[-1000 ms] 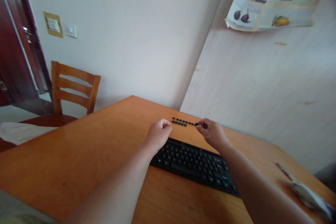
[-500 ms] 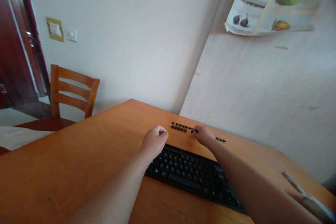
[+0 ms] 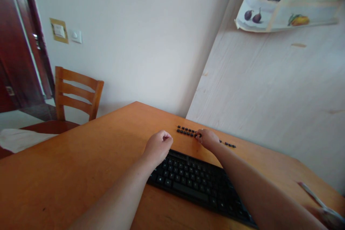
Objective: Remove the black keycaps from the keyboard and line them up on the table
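Note:
A black keyboard (image 3: 194, 183) lies on the orange wooden table (image 3: 67, 172). Beyond it, two short rows of small black keycaps (image 3: 185, 130) sit near the table's far edge, with a few more keycaps (image 3: 228, 144) to the right. My left hand (image 3: 157, 146) is a loose fist resting at the keyboard's far left corner, with nothing visible in it. My right hand (image 3: 207, 138) reaches past the keyboard, its fingertips pinched at the right end of the keycap rows, touching a keycap there.
A wooden chair (image 3: 75, 95) stands at the table's far left, with white cloth (image 3: 21, 138) beside it. A white object (image 3: 320, 205) lies at the table's right edge. The walls close in behind the table, with a fruit poster (image 3: 285, 3) on the right one.
My right hand has moved down and left from above the keycaps to the end of the rows on the table. The left fist has barely moved.

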Demonstrator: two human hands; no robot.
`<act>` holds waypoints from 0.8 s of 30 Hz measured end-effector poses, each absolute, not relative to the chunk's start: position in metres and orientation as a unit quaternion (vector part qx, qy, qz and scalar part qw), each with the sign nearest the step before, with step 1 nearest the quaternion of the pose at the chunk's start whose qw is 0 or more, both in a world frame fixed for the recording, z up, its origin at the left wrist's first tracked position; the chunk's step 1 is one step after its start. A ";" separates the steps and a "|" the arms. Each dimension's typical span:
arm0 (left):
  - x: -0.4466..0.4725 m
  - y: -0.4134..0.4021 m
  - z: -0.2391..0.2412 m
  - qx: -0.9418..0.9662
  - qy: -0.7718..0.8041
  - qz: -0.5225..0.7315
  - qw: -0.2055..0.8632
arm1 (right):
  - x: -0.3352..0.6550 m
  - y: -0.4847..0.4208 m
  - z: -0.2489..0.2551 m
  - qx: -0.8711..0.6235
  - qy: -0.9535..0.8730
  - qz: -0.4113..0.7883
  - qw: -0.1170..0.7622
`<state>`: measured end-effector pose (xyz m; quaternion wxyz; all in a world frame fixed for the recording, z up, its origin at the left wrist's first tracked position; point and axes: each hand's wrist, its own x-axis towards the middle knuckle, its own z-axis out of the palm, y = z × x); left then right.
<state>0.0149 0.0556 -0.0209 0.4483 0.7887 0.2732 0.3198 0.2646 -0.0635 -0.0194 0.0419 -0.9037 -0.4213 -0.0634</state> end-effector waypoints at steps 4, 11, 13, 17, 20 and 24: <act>0.015 0.055 -0.021 0.789 0.275 0.317 0.448 | 0.264 -0.063 -0.020 -0.902 -0.425 -0.063 0.043; 0.014 0.056 -0.021 0.791 0.274 0.318 0.445 | 0.267 -0.064 -0.023 -0.900 -0.427 -0.066 0.051; 0.014 0.056 -0.022 0.791 0.273 0.317 0.446 | 0.268 -0.064 -0.024 -0.899 -0.428 -0.069 0.057; 0.015 0.056 -0.022 0.794 0.276 0.314 0.442 | 0.266 -0.068 -0.024 -0.894 -0.435 -0.078 0.082; 0.015 0.056 -0.022 0.799 0.274 0.314 0.434 | 0.261 -0.073 -0.018 -0.885 -0.443 -0.091 0.112; 0.016 0.056 -0.023 0.800 0.267 0.313 0.436 | 0.245 -0.087 0.001 -0.870 -0.449 -0.122 0.160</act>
